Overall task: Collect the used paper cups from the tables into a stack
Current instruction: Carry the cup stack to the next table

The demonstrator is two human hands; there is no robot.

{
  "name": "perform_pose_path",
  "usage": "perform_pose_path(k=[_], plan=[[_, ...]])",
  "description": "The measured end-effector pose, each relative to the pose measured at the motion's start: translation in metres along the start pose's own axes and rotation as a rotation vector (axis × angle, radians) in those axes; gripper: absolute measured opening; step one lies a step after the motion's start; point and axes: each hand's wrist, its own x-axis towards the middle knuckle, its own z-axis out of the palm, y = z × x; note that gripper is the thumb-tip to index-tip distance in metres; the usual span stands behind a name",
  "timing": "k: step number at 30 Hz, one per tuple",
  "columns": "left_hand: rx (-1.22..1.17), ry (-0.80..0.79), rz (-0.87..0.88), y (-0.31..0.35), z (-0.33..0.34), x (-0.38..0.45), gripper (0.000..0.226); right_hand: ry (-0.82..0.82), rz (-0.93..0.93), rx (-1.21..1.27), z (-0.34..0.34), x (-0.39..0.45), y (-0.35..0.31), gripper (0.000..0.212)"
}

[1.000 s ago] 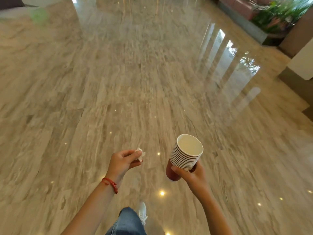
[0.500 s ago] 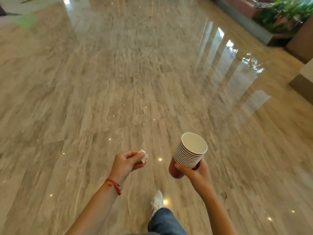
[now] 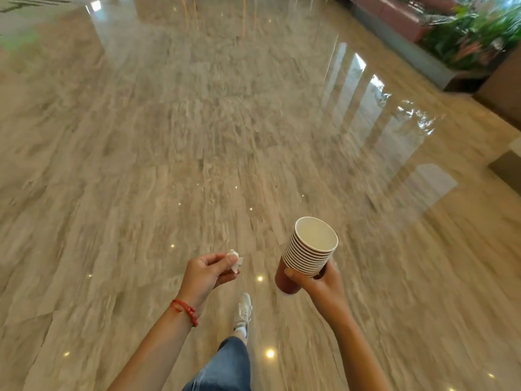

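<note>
- Resting in the right hand [image 3: 324, 283]: stack of paper cups [image 3: 308, 253], nested, tilted a little, white rims up, red base at the bottom.
- Curled round the lower part of the stack, thumb across the near side, fingers behind.
- Left of the stack, apart from it: left hand [image 3: 207, 273], fingers bent, pinching a crumpled white tissue [image 3: 235, 261] at the fingertips.
- Red bracelet [image 3: 186, 311] on that wrist.
- Below the stack: white shoe [image 3: 244, 311] on the glossy marble floor [image 3: 169, 136].
- Far beyond the stack, to its right: planter with green plants [image 3: 473, 32].

Red bead bracelet [image 3: 186, 311], jeans [image 3: 225, 368], white sneaker [image 3: 244, 310]
</note>
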Motion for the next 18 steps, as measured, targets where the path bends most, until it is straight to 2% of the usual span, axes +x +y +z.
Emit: perform_pose_path(k=[6,10,18], plan=[[0.012,-0.059,-0.012,0.092,0.050,0.160,0.012,0.067,-0.004,-0.033,0.012,0.173,-0.045,0.055],[0.042,-0.082,0.005,0.143,0.080,0.237,0.010,0.100,0.014,-0.006,0.014,0.252,-0.068,0.054],[0.073,-0.116,-0.010,0.209,0.146,0.413,0.011,0.134,0.019,-0.005,0.012,0.441,-0.083,0.054]])
